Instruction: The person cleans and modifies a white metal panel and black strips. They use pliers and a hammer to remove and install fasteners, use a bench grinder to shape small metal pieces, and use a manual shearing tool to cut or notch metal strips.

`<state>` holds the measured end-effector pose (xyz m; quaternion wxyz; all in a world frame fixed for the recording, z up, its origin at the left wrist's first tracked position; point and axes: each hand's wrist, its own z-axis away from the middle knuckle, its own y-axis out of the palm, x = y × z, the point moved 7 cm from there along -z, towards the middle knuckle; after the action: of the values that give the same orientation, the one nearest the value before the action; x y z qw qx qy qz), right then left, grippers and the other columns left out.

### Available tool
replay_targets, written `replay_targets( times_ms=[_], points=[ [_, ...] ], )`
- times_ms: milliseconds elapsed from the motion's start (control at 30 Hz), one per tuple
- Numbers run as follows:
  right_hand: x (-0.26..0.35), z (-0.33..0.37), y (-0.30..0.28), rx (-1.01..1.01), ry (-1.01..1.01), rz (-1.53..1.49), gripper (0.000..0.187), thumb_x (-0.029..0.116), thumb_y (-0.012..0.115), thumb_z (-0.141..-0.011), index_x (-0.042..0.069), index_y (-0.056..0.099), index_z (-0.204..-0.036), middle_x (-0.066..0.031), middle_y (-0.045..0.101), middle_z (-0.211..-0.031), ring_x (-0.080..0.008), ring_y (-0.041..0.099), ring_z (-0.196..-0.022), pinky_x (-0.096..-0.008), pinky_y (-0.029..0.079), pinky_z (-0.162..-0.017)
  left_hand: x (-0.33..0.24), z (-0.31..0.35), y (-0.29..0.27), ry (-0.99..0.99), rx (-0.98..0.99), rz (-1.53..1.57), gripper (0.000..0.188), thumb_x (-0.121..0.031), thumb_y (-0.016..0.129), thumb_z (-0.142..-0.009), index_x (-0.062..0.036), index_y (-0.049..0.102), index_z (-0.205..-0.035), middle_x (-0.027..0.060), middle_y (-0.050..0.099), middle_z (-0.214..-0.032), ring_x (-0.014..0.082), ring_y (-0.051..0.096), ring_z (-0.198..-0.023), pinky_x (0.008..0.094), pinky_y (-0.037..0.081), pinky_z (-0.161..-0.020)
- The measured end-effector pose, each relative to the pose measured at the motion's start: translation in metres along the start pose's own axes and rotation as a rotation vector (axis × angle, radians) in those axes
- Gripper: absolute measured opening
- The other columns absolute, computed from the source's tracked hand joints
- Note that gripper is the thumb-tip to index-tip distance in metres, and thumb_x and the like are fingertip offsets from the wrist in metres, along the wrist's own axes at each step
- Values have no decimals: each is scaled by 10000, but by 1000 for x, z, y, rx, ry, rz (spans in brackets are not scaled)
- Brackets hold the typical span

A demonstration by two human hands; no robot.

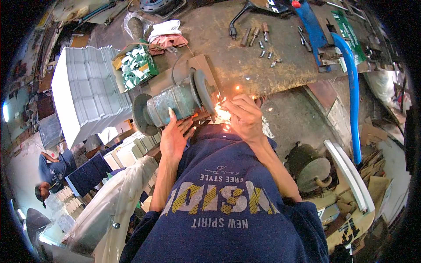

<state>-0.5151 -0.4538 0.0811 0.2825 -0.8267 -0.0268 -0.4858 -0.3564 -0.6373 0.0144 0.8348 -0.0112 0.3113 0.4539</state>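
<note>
A bench grinder (172,104) with a worn teal motor body sits at the near edge of the workbench. My left hand (174,136) rests by the near side of its body with fingers stretched out, holding nothing that I can see. Bright orange sparks (222,113) spray from the right grinding wheel (203,90). Close beside that wheel, my right hand (246,117) is closed in a pinch at the sparks. What its fingers hold is hidden by the hand and the glare. The left wheel (142,115) stands clear of both hands.
White ridged panels (90,87) and a box of green-and-white pieces (135,68) stand left of the grinder. Small metal cylinders (262,44) lie on the workbench (210,39). A blue tube (353,96) curves at right, above a dark round machine (308,166). Another person (57,168) is far left.
</note>
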Motion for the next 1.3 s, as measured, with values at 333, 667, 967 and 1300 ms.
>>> replay_targets(
  times_ms=[333, 667, 967, 1300],
  points=[
    [2, 0, -1, -32, -51, 3, 260, -73, 671, -669, 25, 682, -909, -73, 590, -762, -248, 584, -777, -371, 445, -668, -1, -1, 3, -8, 2, 7, 770, -626, 528, -919, 51, 493, -1283, 167, 542, -1296, 257, 497, -1164, 400, 380, -1023],
    [36, -27, -29, -169, 19, -64, 219, -45, 744, -717, 13, 719, -927, -81, 669, -793, -221, 619, -765, -311, 478, -657, 3, 11, 8, 112, -24, 45, 768, -581, 602, -906, 41, 453, -1332, 187, 494, -1332, 268, 406, -1290, 418, 349, -1058],
    [81, 23, -122, -441, 462, -461, 143, 7, 734, -848, -39, 729, -984, -58, 690, -864, -73, 592, -753, -223, 458, -635, 17, 53, 106, 52, 767, -1055, 467, -283, 687, -914, -15, 612, -1289, 89, 674, -1102, 148, 604, -1000, 295, 461, -910],
    [91, 264, -202, -1301, 667, -781, 397, 57, 764, -836, -57, 645, -1197, -65, 699, -949, -107, 632, -889, -248, 512, -841, 161, 139, 224, -16, 1416, -1782, 407, -197, 645, -944, -4, 601, -1299, 100, 675, -1151, 126, 591, -1004, 261, 457, -898]
  ],
)
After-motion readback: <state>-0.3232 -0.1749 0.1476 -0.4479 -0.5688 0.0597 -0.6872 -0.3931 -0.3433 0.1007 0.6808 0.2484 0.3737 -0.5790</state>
